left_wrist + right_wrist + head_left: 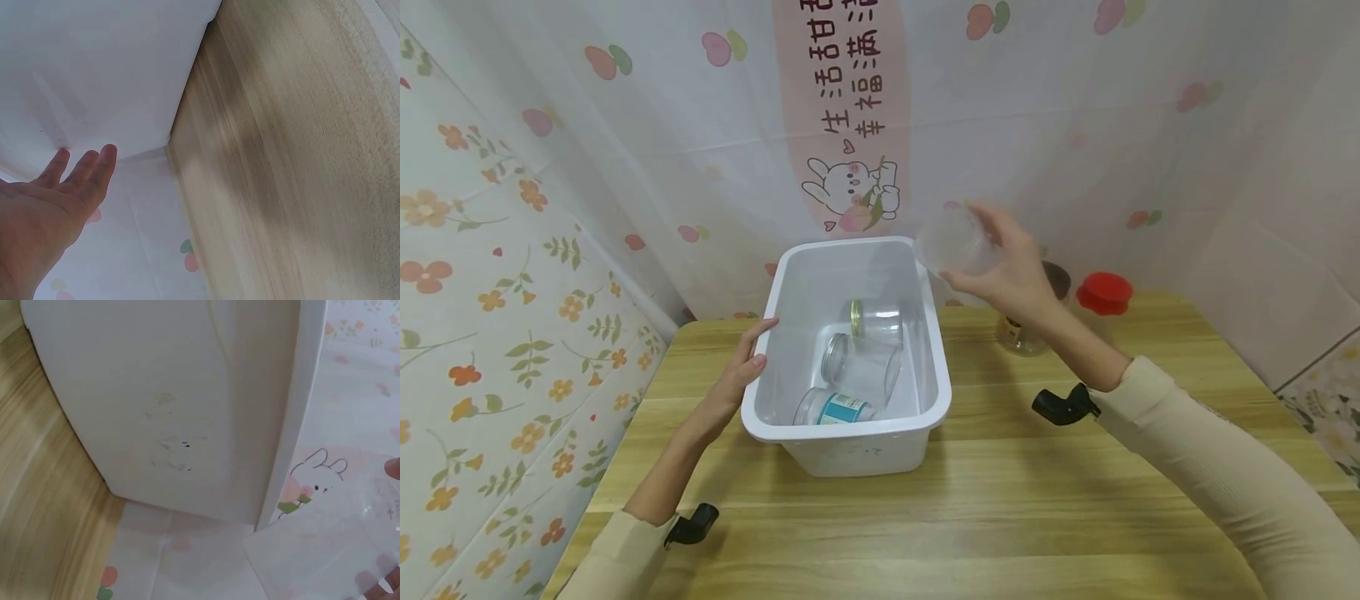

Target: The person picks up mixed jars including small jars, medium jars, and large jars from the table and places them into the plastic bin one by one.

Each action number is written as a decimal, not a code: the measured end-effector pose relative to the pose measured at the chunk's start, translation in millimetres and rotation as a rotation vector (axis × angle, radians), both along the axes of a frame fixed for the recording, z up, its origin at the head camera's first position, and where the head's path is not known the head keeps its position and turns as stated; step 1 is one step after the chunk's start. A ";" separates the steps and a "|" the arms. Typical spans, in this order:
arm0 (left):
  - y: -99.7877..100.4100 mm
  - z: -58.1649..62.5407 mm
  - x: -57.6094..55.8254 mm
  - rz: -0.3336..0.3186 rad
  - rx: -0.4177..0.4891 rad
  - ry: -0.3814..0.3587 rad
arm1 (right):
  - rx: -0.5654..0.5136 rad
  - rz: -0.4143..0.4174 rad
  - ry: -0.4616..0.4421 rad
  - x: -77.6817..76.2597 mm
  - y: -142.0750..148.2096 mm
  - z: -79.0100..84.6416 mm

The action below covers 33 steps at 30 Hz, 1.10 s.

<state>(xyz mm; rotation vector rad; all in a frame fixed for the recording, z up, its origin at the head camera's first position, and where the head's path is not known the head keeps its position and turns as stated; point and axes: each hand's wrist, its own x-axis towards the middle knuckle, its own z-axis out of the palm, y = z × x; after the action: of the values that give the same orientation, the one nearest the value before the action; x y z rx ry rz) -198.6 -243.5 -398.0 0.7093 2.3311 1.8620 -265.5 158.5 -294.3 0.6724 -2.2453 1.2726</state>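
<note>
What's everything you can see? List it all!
Table: 1, brown, underneath
Tub: 1, white, on table
Jars: 3, clear, lying in the tub
Container: 1, clear, in right hand
Dark-lidded jar: 1, clear, right of tub
Red lid: 1, red, right of dark-lidded jar
Fruit-print cloth: 1, white, at back
Rabbit picture: 1, white, on fruit-print cloth
Flowered cloth: 1, white, at left
Wrist mounts: 2, black, at wrists
Sleeves: 2, beige, on arms
Left hand: 1, bare, at tub's left rim
Right hand: 1, bare, holding container

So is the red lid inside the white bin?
No, the red lid is outside the white bin, off to its right.
</note>
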 end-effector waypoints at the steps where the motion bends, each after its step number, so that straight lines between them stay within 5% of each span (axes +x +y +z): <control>1: -0.1 -0.1 0.0 -0.003 0.001 0.001 | 0.001 0.001 -0.001 0.0 -1.5 1.2; 33: 0.2 -0.2 0.6 0.008 -0.002 -0.008 | 0.049 0.054 0.047 0.6 -28.1 26.0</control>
<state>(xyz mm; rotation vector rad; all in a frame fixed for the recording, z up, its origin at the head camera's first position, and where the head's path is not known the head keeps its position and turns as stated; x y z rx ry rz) -198.0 -243.3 -398.2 0.6913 2.3343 1.8616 -264.8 130.4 -268.3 0.7784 -2.2404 1.2172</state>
